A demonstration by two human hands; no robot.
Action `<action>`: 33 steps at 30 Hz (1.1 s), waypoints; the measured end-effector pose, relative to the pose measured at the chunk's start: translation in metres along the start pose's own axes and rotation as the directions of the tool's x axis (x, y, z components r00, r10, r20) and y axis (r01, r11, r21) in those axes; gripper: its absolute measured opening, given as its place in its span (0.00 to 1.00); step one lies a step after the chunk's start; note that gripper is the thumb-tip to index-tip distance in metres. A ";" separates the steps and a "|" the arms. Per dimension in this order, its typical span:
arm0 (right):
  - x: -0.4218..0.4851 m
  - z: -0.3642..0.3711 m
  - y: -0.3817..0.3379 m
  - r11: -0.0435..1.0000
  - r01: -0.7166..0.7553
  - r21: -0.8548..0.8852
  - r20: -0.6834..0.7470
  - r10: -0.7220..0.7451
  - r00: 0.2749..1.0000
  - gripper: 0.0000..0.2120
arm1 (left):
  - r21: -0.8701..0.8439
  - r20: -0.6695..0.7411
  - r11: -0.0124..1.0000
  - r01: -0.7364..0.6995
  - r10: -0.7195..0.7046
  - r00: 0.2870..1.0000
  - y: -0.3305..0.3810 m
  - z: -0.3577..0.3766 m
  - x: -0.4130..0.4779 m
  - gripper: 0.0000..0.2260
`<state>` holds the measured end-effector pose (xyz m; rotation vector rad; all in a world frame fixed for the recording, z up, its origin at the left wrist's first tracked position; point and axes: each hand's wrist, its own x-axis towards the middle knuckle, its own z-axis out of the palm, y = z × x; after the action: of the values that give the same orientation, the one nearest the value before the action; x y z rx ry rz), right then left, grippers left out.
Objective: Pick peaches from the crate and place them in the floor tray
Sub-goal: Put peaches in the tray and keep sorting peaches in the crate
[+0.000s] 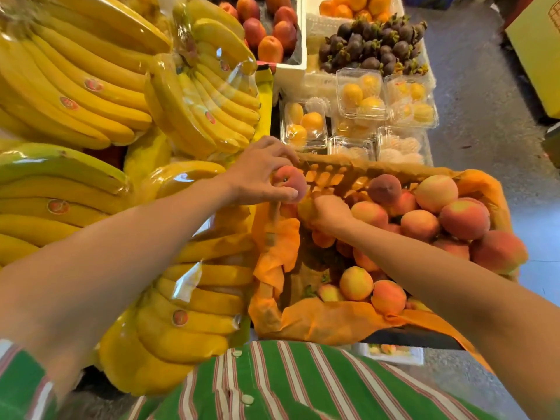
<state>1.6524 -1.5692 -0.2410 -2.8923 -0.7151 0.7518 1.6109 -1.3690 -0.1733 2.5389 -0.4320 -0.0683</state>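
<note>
1. At the crate's far left corner, the left hand (260,174) pinches a peach (289,183) between thumb and fingers, holding it just above the rim of the crate (333,172).
2. The step in hand looks to be the pick: one fruit is lifted clear of the rest but not yet carried toward the floor.
3. The right hand (330,212) reaches into the crate close beside the left, knuckles up and fingers curled downward among the peaches (424,213). Its fingertips are hidden, so I cannot tell whether it has closed on one.
4. The heap lies mostly on the crate's right side, on the orange paper (318,324) that lines it. The left part is low, with the bottom showing.
5. A white tray (394,353) shows on the floor just under the crate's near edge, mostly hidden. I take it for the target, and some fruit seems to lie in it.
6. The next move, as I judge it, is to bring the held peach back toward the body and down past the near edge to the tray. That calls for a bend or a low reach, and a soft grip, since ripe skin bruises easily.
7. Both forearms are bare and stretched forward. The left crosses over the bananas (91,86), and the right runs across the crate from its near right corner.
</note>
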 end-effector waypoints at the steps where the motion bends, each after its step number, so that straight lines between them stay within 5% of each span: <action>1: 0.002 -0.001 0.001 1.000 0.006 -0.004 -0.010 -0.006 1.000 0.15 | -0.007 0.010 1.000 -0.006 0.006 1.000 0.000 0.000 0.001 0.32; 8: -0.007 -0.004 0.009 0.993 0.088 0.084 -0.013 -0.087 0.996 0.23 | -0.065 0.015 0.998 -0.018 0.019 1.000 -0.001 0.000 0.004 0.30; 11: -0.025 -0.015 0.015 0.950 0.126 0.285 0.010 -0.135 0.991 0.25 | -0.084 0.007 0.996 -0.008 0.009 1.000 0.002 -0.003 0.003 0.29; 15: -0.056 -0.030 0.022 0.536 -0.197 0.821 0.291 -0.095 0.952 0.11 | -0.095 0.013 0.994 0.056 -0.055 0.998 0.011 -0.004 0.001 0.30; 16: -0.061 -0.031 0.025 0.418 -0.274 0.866 0.353 -0.126 0.927 0.07 | -0.083 0.023 0.993 0.078 -0.077 0.997 0.013 -0.004 0.000 0.31; 18: -0.070 -0.031 0.031 0.226 -0.363 0.904 0.413 -0.244 0.877 0.18 | -0.052 0.041 0.995 0.090 -0.088 0.995 0.019 -0.004 -0.002 0.34; 22: -0.082 -0.029 0.040 0.016 -0.429 0.903 0.407 -0.352 0.843 0.23 | -0.020 0.085 0.996 0.092 -0.090 0.992 0.030 -0.002 -0.007 0.36; 24: -0.086 -0.028 0.043 0.080 -0.397 0.914 0.399 -0.338 0.852 0.23 | 0.011 0.097 0.996 0.093 -0.093 0.991 0.034 0.001 -0.010 0.37; 27: -0.088 -0.018 0.044 0.419 -0.237 0.876 0.354 -0.225 0.908 0.16 | 0.048 0.095 0.996 0.079 -0.083 0.992 0.036 0.005 -0.015 0.37; 30: -0.084 0.003 0.038 0.773 -0.070 0.630 0.355 -0.207 0.912 0.25 | 0.077 0.102 0.995 0.061 -0.069 0.992 0.035 0.008 -0.020 0.37; 33: -0.079 0.026 0.030 0.918 0.042 0.394 0.398 -0.212 0.893 0.27 | 0.092 0.121 0.993 0.069 -0.080 0.989 0.034 0.011 -0.025 0.37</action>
<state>1.5916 -1.6325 -0.2342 -2.3233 -0.6941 1.3696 1.5758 -1.3938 -0.1648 2.6460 -0.3962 -0.2426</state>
